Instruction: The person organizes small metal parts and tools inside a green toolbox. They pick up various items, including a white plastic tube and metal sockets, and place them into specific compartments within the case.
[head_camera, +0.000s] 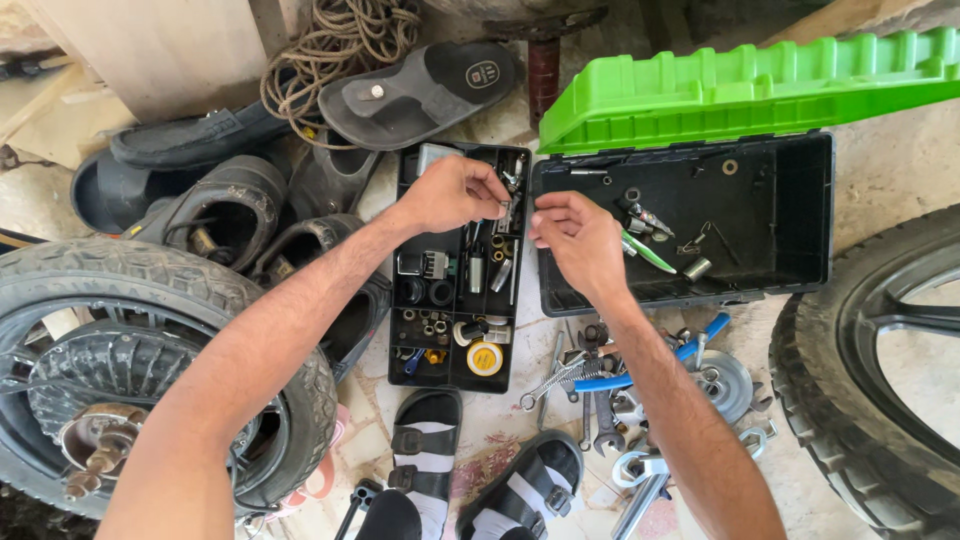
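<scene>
Top-down view of floor work area. L hand (452, 192) and R hand (578, 238) meet over the upper right part of a black tray (412, 345), a compartmented insert lying on the floor. L fingers (492, 188) are pinched on a small metal part (503, 210), too small to identify. R fingers (545, 205) are curled just beside it; whether they touch or hold anything cannot be told.

Tray compartments hold nuts, sockets, bits and a yellow-centred tape roll (484, 358) at the lower right corner.

Just right of the tray: black toolbox (810, 200), green lid (740, 85) swung open to the rear. Inside lie a green-handled tool (648, 252), a short metal sleeve (697, 268) and a few loose bits near the left wall.

Below the toolbox, on the floor: spanners (600, 420), blue-handled pliers (690, 350), a spring (550, 382) and a metal disc (728, 385), all heaped close together.

Far left: small tyre (150, 275) w/ hub, lying flat. Far right: larger tyre (830, 430), partly out of frame.

Top left: worn shoes (225, 205), a dark sandal (420, 90) sole-up, and a rope coil (335, 45) touching it. Bottom centre: wearer's two feet in strapped sandals (425, 455), near the tray's lower edge.
</scene>
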